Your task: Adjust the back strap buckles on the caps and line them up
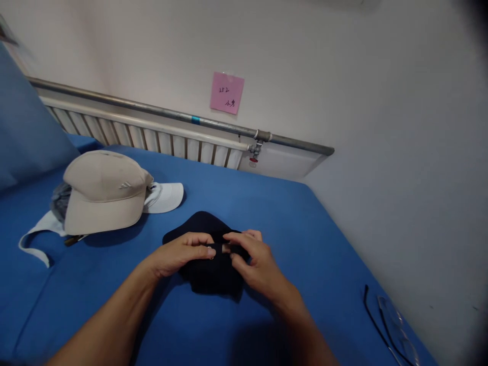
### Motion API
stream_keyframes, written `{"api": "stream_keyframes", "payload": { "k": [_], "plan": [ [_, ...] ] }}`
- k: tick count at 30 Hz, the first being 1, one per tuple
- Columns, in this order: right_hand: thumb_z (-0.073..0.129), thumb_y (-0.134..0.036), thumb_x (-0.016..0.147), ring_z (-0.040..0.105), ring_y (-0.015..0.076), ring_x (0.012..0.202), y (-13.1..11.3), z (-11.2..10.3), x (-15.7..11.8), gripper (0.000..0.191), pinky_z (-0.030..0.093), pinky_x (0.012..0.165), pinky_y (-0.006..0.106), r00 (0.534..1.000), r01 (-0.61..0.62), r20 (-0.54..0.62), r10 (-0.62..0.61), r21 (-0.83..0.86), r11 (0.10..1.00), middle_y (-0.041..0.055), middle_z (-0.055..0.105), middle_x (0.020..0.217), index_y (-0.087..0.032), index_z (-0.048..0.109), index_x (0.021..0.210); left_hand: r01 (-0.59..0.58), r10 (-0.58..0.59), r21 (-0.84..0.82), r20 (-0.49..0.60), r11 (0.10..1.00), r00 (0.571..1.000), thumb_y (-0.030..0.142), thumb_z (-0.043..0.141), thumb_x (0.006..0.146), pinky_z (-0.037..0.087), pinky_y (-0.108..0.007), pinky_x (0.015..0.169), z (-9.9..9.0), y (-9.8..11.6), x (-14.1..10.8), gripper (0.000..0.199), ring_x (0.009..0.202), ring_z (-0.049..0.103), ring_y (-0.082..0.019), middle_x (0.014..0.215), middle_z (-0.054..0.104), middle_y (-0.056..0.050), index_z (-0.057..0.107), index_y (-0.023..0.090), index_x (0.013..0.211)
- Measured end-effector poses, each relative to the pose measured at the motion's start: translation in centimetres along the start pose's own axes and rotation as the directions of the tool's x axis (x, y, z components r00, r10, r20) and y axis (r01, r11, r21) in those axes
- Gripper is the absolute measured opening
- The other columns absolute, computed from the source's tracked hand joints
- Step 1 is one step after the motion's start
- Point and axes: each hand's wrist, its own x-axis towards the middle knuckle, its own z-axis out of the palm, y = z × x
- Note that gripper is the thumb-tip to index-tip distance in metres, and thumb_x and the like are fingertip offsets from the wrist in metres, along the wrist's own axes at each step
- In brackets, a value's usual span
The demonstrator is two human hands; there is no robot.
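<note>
Working the dark cap's (215,277) strap (218,248), apparently adjusting it: left hand (179,253) pinches one side, right hand (260,260) grasps the other, cap on blue sheet (305,244) right under the grip, next move likely needs both pinches steady and aligned.

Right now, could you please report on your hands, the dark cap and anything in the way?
Left hand, right hand: both gripping dark cap. Beige cap to the left, not in the way.

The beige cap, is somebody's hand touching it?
No, the left hand and right hand are both on the dark cap, and the beige cap sits apart.
</note>
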Motion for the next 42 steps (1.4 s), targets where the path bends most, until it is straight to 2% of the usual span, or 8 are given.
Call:
{"api": "stream_keyframes", "payload": {
  "k": [7,15,20,26,29,33,38,42],
  "plan": [
    [0.053,-0.016,0.07,0.055,0.019,0.075,0.1,-0.8,0.4,0.016,0.042,0.075,0.035,0.964,-0.238,-0.029,0.263,0.339,0.91,0.0006,0.063,0.069,-0.023,0.066,0.068,-0.122,0.121,-0.017,-0.035,0.992,0.992,0.035,0.076,0.07,0.029,-0.021,0.054,-0.3,-0.1,-0.5,0.022,0.056,0.042,-0.009,0.06,0.052,0.002,0.068,0.014,0.072],
    [0.055,-0.018,0.058,0.051,0.0153,0.065,0.9,-1.3,0.3,0.018,0.039,0.062,0.028,0.931,-0.31,0.013,0.364,0.556,0.772,-0.0009,0.06,0.067,-0.022,0.066,0.071,0.033,-0.042,0.158,0.05,0.987,0.998,0.045,0.068,0.08,0.018,-0.021,0.047,-0.7,0.0,-0.7,0.03,0.049,0.029,-0.008,0.055,0.042,0.006,0.065,0.015,0.076],
    [0.056,-0.015,0.054,0.051,0.0132,0.059,2.0,-0.8,0.4,0.016,0.04,0.059,0.026,0.916,-0.33,0.056,0.398,0.669,0.666,-0.0032,0.057,0.061,-0.022,0.06,0.067,0.011,-0.014,0.091,0.034,0.996,0.999,0.043,0.072,0.077,0.022,-0.02,0.049,-1.3,0.2,-0.9,0.033,0.05,0.034,-0.007,0.055,0.046,0.005,0.063,0.013,0.068],
    [0.062,-0.027,0.07,0.061,0.0195,0.09,3.8,-1.1,0.8,0.018,0.044,0.084,0.034,0.873,-0.18,-0.232,0.429,0.664,0.725,0.0027,0.069,0.091,-0.023,0.068,0.086,-0.129,0.116,-0.162,-0.086,0.978,0.989,0.039,0.078,0.072,0.033,-0.018,0.05,-1.4,-0.4,-0.8,0.029,0.052,0.044,-0.007,0.059,0.055,0.002,0.066,0.013,0.069],
    [0.063,-0.033,0.072,0.061,0.0212,0.091,4.7,-1.3,1.0,0.018,0.045,0.085,0.036,0.8,-0.194,-0.291,0.525,0.703,0.684,0.0055,0.069,0.095,-0.022,0.067,0.086,-0.261,0.201,-0.328,-0.205,0.908,0.958,0.035,0.083,0.067,0.043,-0.018,0.056,-1.1,0.1,-0.5,0.025,0.058,0.055,-0.009,0.064,0.064,0.001,0.07,0.015,0.074],
    [0.067,-0.034,0.069,0.061,0.0221,0.087,4.9,-1.1,1.2,0.021,0.045,0.079,0.035,0.779,-0.252,-0.229,0.584,0.739,0.625,0.0079,0.069,0.096,-0.021,0.067,0.085,-0.489,0.363,-0.499,-0.332,0.715,0.87,0.023,0.068,0.083,0.051,-0.021,0.087,-0.5,3.1,0.0,0.014,0.09,0.068,-0.014,0.091,0.075,0.0,0.073,0.023,0.096],
    [0.068,-0.03,0.065,0.061,0.0239,0.097,4.2,-0.1,1.3,0.031,0.044,0.083,0.035,0.794,-0.233,-0.146,0.59,0.824,0.517,0.008,0.069,0.105,-0.022,0.07,0.095,-0.645,0.55,-0.676,-0.407,0.355,0.729,0.013,0.031,0.099,0.041,-0.031,0.107,1.8,9.3,-0.2,0.041,0.108,0.067,-0.015,0.104,0.076,-0.006,0.063,0.019,0.124],
    [0.071,-0.037,0.069,0.058,0.0259,0.109,3.7,1.6,1.0,0.045,0.043,0.086,0.036,0.848,-0.255,0.024,0.53,0.895,0.367,0.0091,0.066,0.121,-0.025,0.068,0.112,-0.671,0.541,-0.712,-0.489,0.204,0.684,0.008,0.032,0.094,0.039,-0.038,0.11,4.2,11.5,0.1,0.046,0.11,0.066,-0.02,0.108,0.074,-0.011,0.055,0.013,0.133]
  ]
}}
